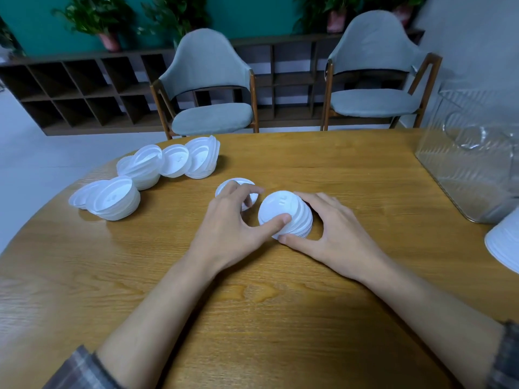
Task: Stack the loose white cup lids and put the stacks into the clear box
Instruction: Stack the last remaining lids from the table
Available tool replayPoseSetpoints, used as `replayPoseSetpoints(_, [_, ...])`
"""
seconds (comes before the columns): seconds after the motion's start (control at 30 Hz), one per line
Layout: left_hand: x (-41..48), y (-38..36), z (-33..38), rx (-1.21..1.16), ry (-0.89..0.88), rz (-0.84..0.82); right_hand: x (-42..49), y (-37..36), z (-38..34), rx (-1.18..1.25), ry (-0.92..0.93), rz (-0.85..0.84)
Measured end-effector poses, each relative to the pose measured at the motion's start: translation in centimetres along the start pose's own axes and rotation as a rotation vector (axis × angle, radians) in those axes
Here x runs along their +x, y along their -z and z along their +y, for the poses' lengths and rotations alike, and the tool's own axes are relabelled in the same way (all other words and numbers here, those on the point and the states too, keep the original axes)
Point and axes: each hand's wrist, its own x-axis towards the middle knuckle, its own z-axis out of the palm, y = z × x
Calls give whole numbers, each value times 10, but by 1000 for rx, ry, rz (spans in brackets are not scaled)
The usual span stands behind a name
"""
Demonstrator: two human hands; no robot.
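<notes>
Your right hand (334, 234) grips the stack of lids (283, 211) at mid-table (280, 318) | your left hand (233, 228) curls its fingers over a single lid (237, 184), thumb pressing the stack | loose lids (146, 175) far left | clear box (471, 164) far right

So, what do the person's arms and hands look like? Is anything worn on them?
Both are bare: the left hand and the right hand wear no gloves, and I see no ring or watch. The forearms are uncovered. The left sleeve and the right sleeve, of grey checked cloth, show only at the bottom corners.
</notes>
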Motion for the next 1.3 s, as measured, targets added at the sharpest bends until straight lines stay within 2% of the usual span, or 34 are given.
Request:
replayPoseSetpoints(0.2, [-2,-4,2,-237,-32,-192,0,0,-1,16,12,9])
replayPoseSetpoints(0.63, [-1,-24,11,-124,17,51,0,-1,-3,22,-30,22])
replayPoseSetpoints(0.97, [-2,-30,9,-86,17,59,-1,0,-2,-8,-43,-53])
replayPoseSetpoints(1.2, [0,-21,7,-138,7,-5,0,-3,-4,-33,-34,-35])
replayPoseSetpoints(1.3, [2,-15,3,-144,-38,44,1,-4,-4,-39,-27,-29])
